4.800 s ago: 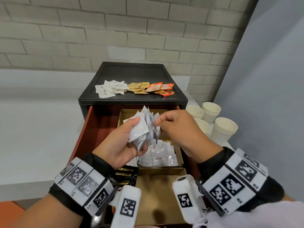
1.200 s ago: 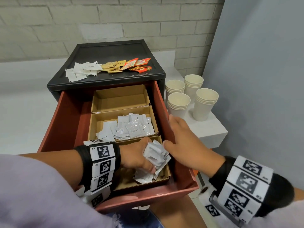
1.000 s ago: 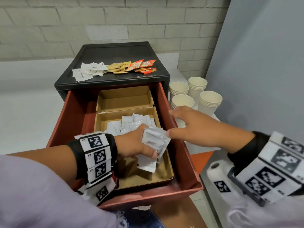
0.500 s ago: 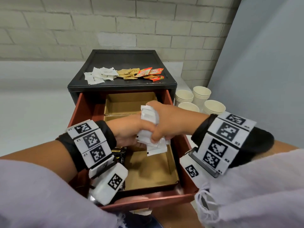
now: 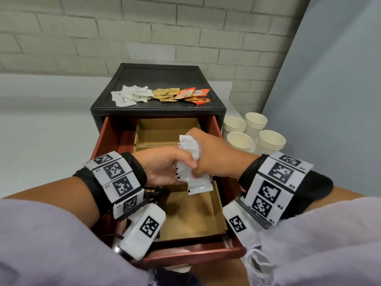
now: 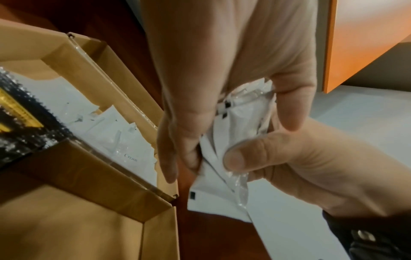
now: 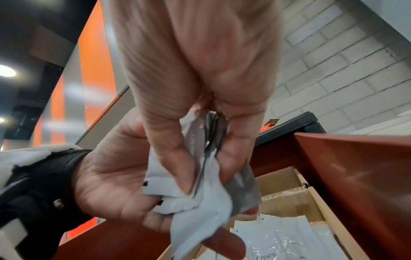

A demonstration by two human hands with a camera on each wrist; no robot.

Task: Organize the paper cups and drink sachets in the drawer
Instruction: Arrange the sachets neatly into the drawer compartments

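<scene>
Both hands hold one bundle of white sachets [image 5: 194, 183] above the open red drawer [image 5: 195, 255]. My left hand [image 5: 171, 165] grips the bundle from the left, and my right hand [image 5: 210, 159] wraps it from the right and above. In the left wrist view the white sachets [image 6: 238, 123] are pinched between the fingers of both hands. The right wrist view shows the same bundle [image 7: 206, 198] crumpled in both grips. More white sachets [image 6: 124, 140] lie in the middle cardboard compartment. Stacked paper cups [image 5: 240, 140] stand to the right of the cabinet.
The near cardboard compartment [image 5: 191, 215] and far compartment [image 5: 165, 129] show bare bottoms. Black sachets [image 5: 152, 193] lie at the drawer's left. On the black cabinet top [image 5: 156, 79] lie white [image 5: 129, 96], tan [image 5: 166, 94] and orange sachets [image 5: 193, 94]. A grey wall stands close on the right.
My left hand lifted the bundle out of the near compartment. My right hand came across from the drawer's right side and gripped it too. In the last half second the hands barely moved.
</scene>
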